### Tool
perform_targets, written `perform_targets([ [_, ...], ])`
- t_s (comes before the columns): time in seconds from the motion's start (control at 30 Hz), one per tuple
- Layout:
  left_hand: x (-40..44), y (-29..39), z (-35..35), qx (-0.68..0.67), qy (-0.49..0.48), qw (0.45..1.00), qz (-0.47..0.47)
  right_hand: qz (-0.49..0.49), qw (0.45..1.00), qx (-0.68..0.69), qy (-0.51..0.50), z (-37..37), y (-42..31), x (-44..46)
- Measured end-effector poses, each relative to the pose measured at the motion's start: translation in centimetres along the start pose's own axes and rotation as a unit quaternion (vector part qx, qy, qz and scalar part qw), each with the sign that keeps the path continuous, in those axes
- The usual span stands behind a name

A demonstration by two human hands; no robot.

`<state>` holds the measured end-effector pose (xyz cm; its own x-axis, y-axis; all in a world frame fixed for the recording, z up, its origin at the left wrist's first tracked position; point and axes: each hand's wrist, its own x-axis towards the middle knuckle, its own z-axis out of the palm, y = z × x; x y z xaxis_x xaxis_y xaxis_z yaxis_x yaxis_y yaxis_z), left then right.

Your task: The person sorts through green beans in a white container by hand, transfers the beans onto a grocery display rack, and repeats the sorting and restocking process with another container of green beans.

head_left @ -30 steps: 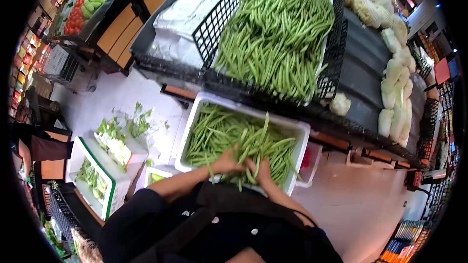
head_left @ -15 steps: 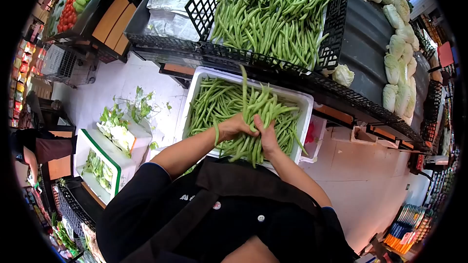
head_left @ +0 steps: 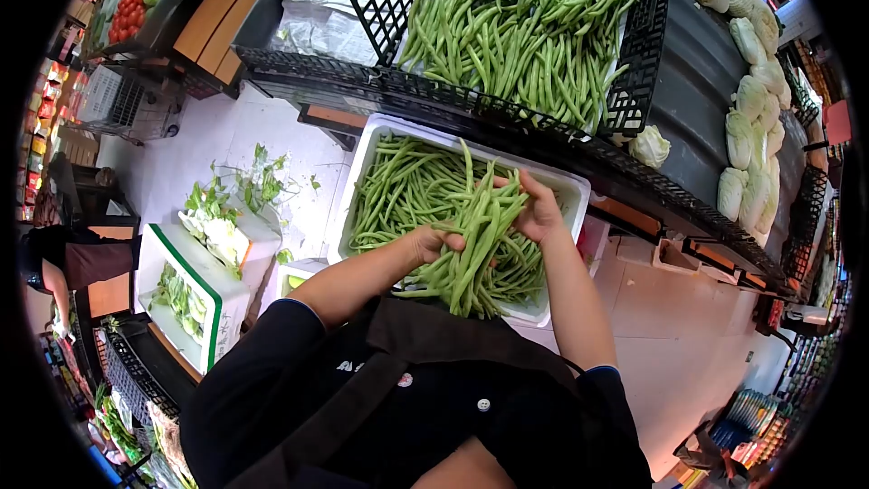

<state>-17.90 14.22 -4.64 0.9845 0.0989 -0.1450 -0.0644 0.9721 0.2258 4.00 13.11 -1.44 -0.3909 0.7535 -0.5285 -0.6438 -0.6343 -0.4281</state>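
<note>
Hands (head_left: 540, 210) around green beans (head_left: 480, 249), seemingly over white box (head_left: 571, 195)

Beans (head_left: 398, 186) in box (head_left: 572, 192) before stand (head_left: 692, 104)

Clock positions refer to the centre of the view. Centre: foam box (head_left: 574, 195), white, matt, smooth-walled. 12 o'clock: lattice crate (head_left: 387, 2), black plastic, semi-matt. 11 o'clock: sheeting (head_left: 324, 32), white, creased, with a slight sheen, apparently plastic. 10 o'clock: stand panels (head_left: 210, 29), wood or wood-look, smooth. 2 o'clock: display deck (head_left: 690, 81), dark, ribbed, low-gloss. 4 o'clock: floor (head_left: 670, 335), smooth, glossy. 6 o'clock: apron (head_left: 471, 341), matt cloth.
</note>
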Motion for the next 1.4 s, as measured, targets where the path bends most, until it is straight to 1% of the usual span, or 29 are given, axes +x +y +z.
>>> perform_targets([
  [0.03, 0.2, 0.1, 0.8, -0.014, -0.019, 1.000, 0.005, 0.012, 0.999, -0.039, 0.013, -0.6, -0.7, 0.8],
  [0.13, 0.6, -0.1, 0.8, -0.045, -0.050, 0.998, -0.005, 0.053, 0.997, -0.047, 0.008, -1.3, -1.8, 3.2],
  [0.17, 0.7, -0.5, 0.1, -0.050, -0.042, 0.998, 0.010, 0.067, 0.997, -0.002, -0.048, 0.8, -2.3, 2.8],
  [0.27, -0.1, -0.8, -1.3, -0.042, 0.003, 0.998, 0.055, 0.067, 0.995, -0.057, -0.054, 1.7, -2.9, 3.3],
  [0.3, -0.2, -1.0, -1.5, -0.054, -0.036, 0.997, 0.047, 0.036, 0.990, -0.135, 0.007, 2.2, -2.8, 3.5],
  [0.37, -0.3, -0.4, 1.2, -0.077, -0.115, 0.990, 0.028, -0.007, 0.958, -0.282, 0.050, 3.6, -3.3, 3.8],
  [0.4, -0.2, -0.9, -0.1, -0.060, -0.109, 0.992, 0.024, -0.030, 0.932, -0.353, 0.071, 4.3, -3.6, 3.6],
  [0.43, 0.0, -1.8, -2.5, -0.043, -0.105, 0.993, 0.019, -0.073, 0.932, -0.351, 0.053, 6.2, -4.2, 2.7],
  [0.47, 0.2, -2.3, -3.2, -0.036, -0.104, 0.994, 0.024, -0.129, 0.929, -0.346, 0.042, 7.3, -4.9, 2.3],
  [0.53, 0.5, -3.4, -4.6, -0.024, -0.103, 0.994, 0.033, -0.156, 0.952, -0.240, 0.109, 9.9, -7.0, 0.8],
  [0.6, 0.1, -3.1, -3.7, -0.024, -0.098, 0.994, 0.033, -0.251, 0.932, -0.226, 0.135, 11.6, -9.0, -0.4],
  [0.67, -0.3, -2.5, -2.3, -0.024, -0.092, 0.995, 0.034, -0.367, 0.888, -0.241, 0.137, 12.8, -10.9, -2.2],
  [0.73, -0.6, -2.1, -1.3, -0.037, -0.078, 0.995, 0.040, -0.444, 0.858, -0.228, 0.124, 14.8, -12.9, -5.1],
  [0.8, -0.9, -1.9, -0.7, -0.064, -0.056, 0.995, 0.049, -0.432, 0.869, -0.223, 0.096, 15.4, -14.7, -8.3],
  [0.87, -1.0, -1.9, -0.9, -0.072, -0.016, 0.994, 0.078, -0.324, 0.896, -0.289, 0.097, 14.9, -14.9, -10.3],
  [0.9, -1.2, -1.7, -1.0, -0.056, -0.006, 0.994, 0.096, -0.289, 0.889, -0.302, 0.184, 14.6, -13.7, -10.2],
  [0.93, -1.2, -1.4, -0.7, -0.053, 0.017, 0.993, 0.103, -0.211, 0.913, -0.277, 0.214, 12.1, -12.6, -9.1],
  [0.97, -1.1, -1.1, -0.5, -0.049, 0.039, 0.992, 0.109, -0.127, 0.910, -0.293, 0.264, 9.9, -10.8, -7.4],
  [1.0, -0.9, -0.9, -0.4, -0.045, 0.061, 0.991, 0.114, -0.040, 0.913, -0.291, 0.282, 6.8, -8.1, -5.5],
  [1.03, -0.6, -0.9, -0.9, -0.084, 0.056, 0.990, 0.096, -0.008, 0.932, -0.266, 0.247, 3.1, -5.0, -3.2],
  [1.07, -0.2, -1.0, -1.5, -0.078, 0.095, 0.988, 0.096, -0.031, 0.917, -0.270, 0.291, 0.6, -1.2, -1.1],
  [1.1, 0.2, -1.0, -2.1, -0.071, 0.135, 0.984, 0.097, -0.066, 0.947, -0.141, 0.282, -0.7, 2.3, 1.2],
  [1.13, 0.4, -1.0, -2.4, -0.064, 0.177, 0.977, 0.098, -0.098, 0.959, -0.009, 0.267, -1.0, 4.7, 2.8],
  [1.17, 0.4, -0.8, -1.7, -0.073, 0.161, 0.978, 0.113, -0.094, 0.964, 0.038, 0.247, 0.9, 4.9, 2.6],
  [1.23, 0.5, 0.3, 0.0, 0.052, 0.215, 0.972, 0.080, -0.088, 0.965, 0.134, 0.208, 4.3, 4.3, 1.3],
  [1.27, 0.7, 0.7, 0.5, 0.115, 0.238, 0.963, 0.062, -0.090, 0.958, 0.139, 0.233, 5.3, 4.1, 1.1],
  [1.33, 1.3, 1.5, 0.7, 0.133, 0.260, 0.954, 0.065, -0.096, 0.943, 0.144, 0.284, 6.3, 3.0, 1.2],
  [1.37, 1.4, 2.1, 1.6, 0.128, 0.281, 0.949, 0.069, -0.097, 0.955, 0.166, 0.225, 6.0, 2.9, 1.0],
  [1.4, 1.4, 2.7, 2.0, 0.122, 0.303, 0.942, 0.074, -0.138, 0.968, 0.100, 0.186, 5.7, 3.1, 1.0],
])
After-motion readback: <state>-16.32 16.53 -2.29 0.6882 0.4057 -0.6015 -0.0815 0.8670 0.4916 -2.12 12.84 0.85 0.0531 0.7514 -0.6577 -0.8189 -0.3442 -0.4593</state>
